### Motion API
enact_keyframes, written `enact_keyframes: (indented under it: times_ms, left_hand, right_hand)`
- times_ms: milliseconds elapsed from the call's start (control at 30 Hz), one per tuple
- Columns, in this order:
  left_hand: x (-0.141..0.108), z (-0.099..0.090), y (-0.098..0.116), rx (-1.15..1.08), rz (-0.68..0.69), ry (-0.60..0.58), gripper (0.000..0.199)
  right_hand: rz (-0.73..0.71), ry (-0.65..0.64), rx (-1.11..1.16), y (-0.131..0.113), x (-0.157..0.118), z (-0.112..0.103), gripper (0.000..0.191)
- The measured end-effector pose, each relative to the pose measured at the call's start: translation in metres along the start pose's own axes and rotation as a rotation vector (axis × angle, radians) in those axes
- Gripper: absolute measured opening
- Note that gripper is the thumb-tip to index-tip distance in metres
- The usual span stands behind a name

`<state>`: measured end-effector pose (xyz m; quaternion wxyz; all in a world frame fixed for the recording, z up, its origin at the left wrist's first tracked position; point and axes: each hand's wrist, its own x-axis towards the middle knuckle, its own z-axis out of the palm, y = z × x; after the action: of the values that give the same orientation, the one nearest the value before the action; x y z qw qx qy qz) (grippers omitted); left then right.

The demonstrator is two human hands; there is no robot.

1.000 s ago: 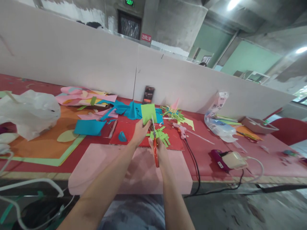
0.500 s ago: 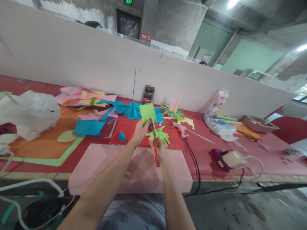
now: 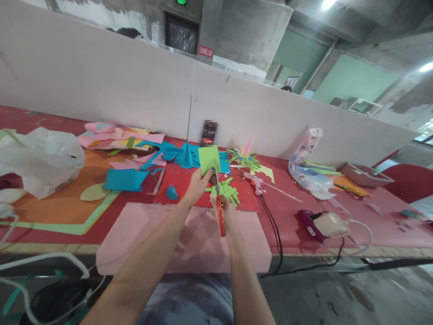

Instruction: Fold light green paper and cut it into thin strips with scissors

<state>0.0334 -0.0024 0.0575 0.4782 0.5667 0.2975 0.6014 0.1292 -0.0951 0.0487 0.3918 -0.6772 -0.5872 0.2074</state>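
My left hand [image 3: 199, 183] pinches the lower edge of a light green paper sheet [image 3: 209, 159], held up above the table. Red-handled scissors [image 3: 220, 214] are gripped in my right hand [image 3: 227, 205], their blades pointing up at the sheet's lower right edge beside my left fingertips. How far the blades are apart is hard to make out. Below the sheet, several cut green paper strips [image 3: 230, 192] lie in a pile on a red board [image 3: 186, 180]. A small blue folded paper piece [image 3: 172, 192] rests on the board left of the strips.
A pink glue gun [image 3: 256, 183] with a black cable lies to the right. Blue paper [image 3: 125, 179], a blue cone [image 3: 187, 155] and a plastic bag [image 3: 43, 158] are on the left. A pink block [image 3: 142, 234] sits at the front edge. A white partition [image 3: 135, 81] stands behind.
The green sheet and my left hand have shifted very slightly to the right. The scissors stay at its lower right edge, almost unmoved.
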Motion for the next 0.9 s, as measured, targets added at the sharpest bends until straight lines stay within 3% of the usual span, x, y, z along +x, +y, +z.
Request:
enact_keyframes:
  times_ms: [400, 667, 900]
  left_hand:
    - [0.0016, -0.0020, -0.0001, -0.017, -0.039, 0.034, 0.028]
    - [0.0027, -0.0025, -0.0016, -0.062, -0.041, 0.092, 0.030]
    - [0.0005, -0.0013, 0.0028, -0.027, -0.047, 0.042, 0.030]
  right_hand:
    - [-0.003, 0.003, 0.048, 0.0082, 0.0043, 0.0059, 0.029]
    - [0.020, -0.007, 0.066, 0.0013, 0.0026, 0.0036, 0.031]
    - [0.012, -0.060, 0.166, 0.0039, 0.0000, 0.0030, 0.031]
